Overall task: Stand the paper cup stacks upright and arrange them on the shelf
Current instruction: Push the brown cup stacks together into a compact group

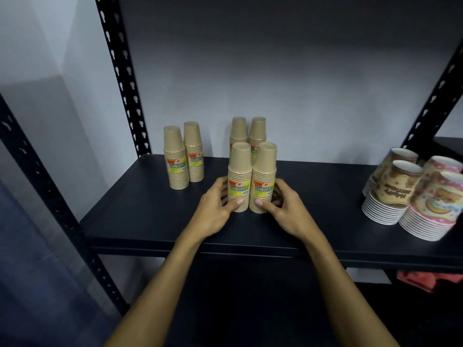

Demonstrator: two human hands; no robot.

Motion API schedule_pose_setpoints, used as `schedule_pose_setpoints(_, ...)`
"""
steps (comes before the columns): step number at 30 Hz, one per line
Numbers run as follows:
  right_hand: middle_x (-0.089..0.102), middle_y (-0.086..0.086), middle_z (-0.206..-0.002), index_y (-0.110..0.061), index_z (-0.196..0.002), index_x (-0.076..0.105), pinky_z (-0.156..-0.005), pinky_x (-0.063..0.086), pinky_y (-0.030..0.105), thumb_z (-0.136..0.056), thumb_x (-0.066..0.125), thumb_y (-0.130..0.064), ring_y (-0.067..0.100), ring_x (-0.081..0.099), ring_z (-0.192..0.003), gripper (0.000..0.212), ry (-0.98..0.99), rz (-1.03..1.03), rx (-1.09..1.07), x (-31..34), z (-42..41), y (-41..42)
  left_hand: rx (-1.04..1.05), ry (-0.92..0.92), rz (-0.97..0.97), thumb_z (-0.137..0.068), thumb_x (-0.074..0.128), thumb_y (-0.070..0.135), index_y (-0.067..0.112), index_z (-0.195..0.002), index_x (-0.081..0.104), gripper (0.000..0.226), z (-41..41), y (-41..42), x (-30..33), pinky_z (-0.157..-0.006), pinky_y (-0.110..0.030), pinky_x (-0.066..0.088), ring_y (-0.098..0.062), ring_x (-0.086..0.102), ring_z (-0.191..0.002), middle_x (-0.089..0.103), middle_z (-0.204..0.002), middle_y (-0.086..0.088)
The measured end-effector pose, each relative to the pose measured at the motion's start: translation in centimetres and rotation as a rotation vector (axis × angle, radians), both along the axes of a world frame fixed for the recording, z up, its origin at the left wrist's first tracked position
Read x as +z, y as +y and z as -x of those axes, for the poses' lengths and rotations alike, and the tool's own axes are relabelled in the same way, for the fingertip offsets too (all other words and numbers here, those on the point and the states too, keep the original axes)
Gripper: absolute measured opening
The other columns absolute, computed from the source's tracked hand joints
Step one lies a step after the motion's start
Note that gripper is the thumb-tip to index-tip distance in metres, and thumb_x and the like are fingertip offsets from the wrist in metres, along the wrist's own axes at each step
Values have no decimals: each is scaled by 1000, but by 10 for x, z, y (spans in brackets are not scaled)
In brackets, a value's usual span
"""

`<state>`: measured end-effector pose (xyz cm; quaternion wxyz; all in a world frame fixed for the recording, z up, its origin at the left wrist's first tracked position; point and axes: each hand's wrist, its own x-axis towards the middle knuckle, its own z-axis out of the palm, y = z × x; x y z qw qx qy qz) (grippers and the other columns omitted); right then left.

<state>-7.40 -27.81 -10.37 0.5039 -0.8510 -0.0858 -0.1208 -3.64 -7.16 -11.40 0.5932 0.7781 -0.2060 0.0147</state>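
Head view shows the left hand (215, 200) holding the left front stack (239, 177) of brown paper cups near its bottom, thumb in front and fingers curled round the far side. The right hand (281, 204) holds the right front stack (263, 177) the same way. Both hands are wrapped part way round the cups, not squeezed tight.

The two stacks stand upright and touch each other, near the middle of the dark shelf (140, 216). It looks like the step is lining up this pair in front of the back pair (248, 131). Next, the hands likely need to nudge the stacks straight and let go gently, so the tall stacks do not tip.

Another upright pair (184, 157) stands well apart to the left. On the right, printed cup stacks (413, 194) lean over and may need standing up too.
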Motion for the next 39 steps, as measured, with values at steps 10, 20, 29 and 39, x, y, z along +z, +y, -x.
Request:
schedule_pose_setpoints(10,68,-11,-120,-23,-128,53,-95,54,35,-81,79,-28,3,64,-110,53,-7,7,-31,-1,-6,0,79,-72,-119,-90,73,15,14,-137,55,50,-7,0,1,-104,-26,48,-12,60,-117,57,-121,0)
schedule_pose_setpoints(20,66,-13,-119,-21,-129,53,-88,48,11,-81,80,-24,-2,62,-108,55,-18,26,-52,2,-31,0,114,-95,-183,-86,77,15,15,-133,56,51,-31,-3,12,-91,-17,53,-5,68,-101,70,-116,4)
schedule_pose_setpoints(29,58,-2,-124,-19,-128,57,-93,52,29,-78,83,-30,13,61,-108,58,-47,40,-147,3,-77,-4,200,-34,-163,-85,78,11,8,-125,58,45,-71,-21,17,-99,-34,54,-16,69,-108,71,-116,-4)
schedule_pose_setpoints(39,68,-10,-105,-16,-124,61,-73,47,4,-79,82,-28,-5,61,-89,52,-57,65,-190,-1,-100,-1,271,-58,-115,-88,76,14,12,-131,59,47,-91,-29,5,-99,-35,54,-14,68,-109,73,-117,-2)
